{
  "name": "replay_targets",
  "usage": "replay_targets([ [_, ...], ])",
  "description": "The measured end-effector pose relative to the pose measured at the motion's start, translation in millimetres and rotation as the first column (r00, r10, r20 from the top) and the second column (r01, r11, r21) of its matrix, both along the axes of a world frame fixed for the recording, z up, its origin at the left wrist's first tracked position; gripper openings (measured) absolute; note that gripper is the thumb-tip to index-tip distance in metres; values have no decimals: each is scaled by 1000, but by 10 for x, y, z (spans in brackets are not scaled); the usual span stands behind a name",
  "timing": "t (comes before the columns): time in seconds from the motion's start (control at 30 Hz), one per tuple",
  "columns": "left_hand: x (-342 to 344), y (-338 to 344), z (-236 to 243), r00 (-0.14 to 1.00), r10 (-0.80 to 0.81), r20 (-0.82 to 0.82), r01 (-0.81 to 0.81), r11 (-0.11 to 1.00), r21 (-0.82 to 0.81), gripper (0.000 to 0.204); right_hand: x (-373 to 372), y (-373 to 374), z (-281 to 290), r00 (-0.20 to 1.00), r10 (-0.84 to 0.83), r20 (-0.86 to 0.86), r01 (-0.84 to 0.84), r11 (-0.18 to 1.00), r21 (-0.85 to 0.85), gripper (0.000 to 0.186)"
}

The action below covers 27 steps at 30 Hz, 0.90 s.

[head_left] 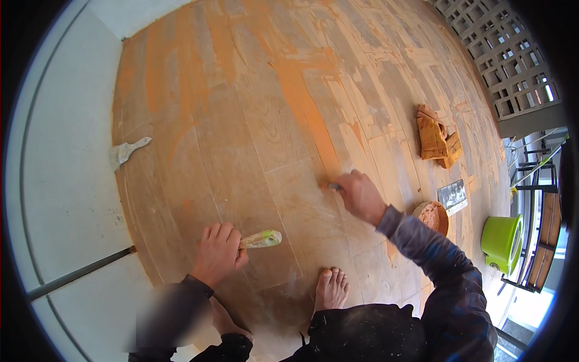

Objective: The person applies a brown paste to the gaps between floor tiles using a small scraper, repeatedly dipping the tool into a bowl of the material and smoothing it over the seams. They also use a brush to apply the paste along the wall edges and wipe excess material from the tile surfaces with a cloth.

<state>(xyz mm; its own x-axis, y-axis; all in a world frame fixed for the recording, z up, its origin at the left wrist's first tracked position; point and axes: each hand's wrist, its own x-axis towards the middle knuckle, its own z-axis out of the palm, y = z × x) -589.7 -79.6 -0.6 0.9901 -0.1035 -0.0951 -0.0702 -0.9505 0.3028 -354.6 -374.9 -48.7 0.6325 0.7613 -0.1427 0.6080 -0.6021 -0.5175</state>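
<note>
My right hand (362, 196) is closed on a small putty knife (333, 186), which is pressed to the wood-plank floor (265, 199) at the lower end of a strip of orange filler (310, 123). Only a short part of the knife shows beyond my fingers. In my left hand (220, 250), held above the floor to the left, is a tool with a smeared cream-and-green handle (260, 239); its working end is hidden by the hand. Right of my right forearm stands a round tub of pinkish-orange filler (431, 217), with a wide flat filling blade (452, 196) beside it.
A crumpled orange-yellow bag (437, 137) lies on the floor at right. By the left white wall (69, 133) rests a whitish paint brush (129, 151). A green bucket (502, 242) and dark-framed furniture (543, 241) stand far right, below a pierced block wall (494, 54).
</note>
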Motion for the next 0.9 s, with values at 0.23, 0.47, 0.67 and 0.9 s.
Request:
replay_targets([
  [0.23,-296,-323,-128,985,109,-136,-145,944,-295,20,2224,1412,-360,913,-100,395,3,971,239,32],
  [0.47,-183,-548,-293,980,63,-187,-137,900,-413,18,2693,1918,-631,883,105,457,-127,992,19,30],
  [0.67,120,-559,-357,989,26,-144,-92,878,-470,18,1463,544,-595,824,298,483,-368,928,55,30],
  [0.9,175,-569,-303,991,63,-117,-109,888,-447,17,-59,-325,-17,993,114,18,-114,993,-1,30],
])
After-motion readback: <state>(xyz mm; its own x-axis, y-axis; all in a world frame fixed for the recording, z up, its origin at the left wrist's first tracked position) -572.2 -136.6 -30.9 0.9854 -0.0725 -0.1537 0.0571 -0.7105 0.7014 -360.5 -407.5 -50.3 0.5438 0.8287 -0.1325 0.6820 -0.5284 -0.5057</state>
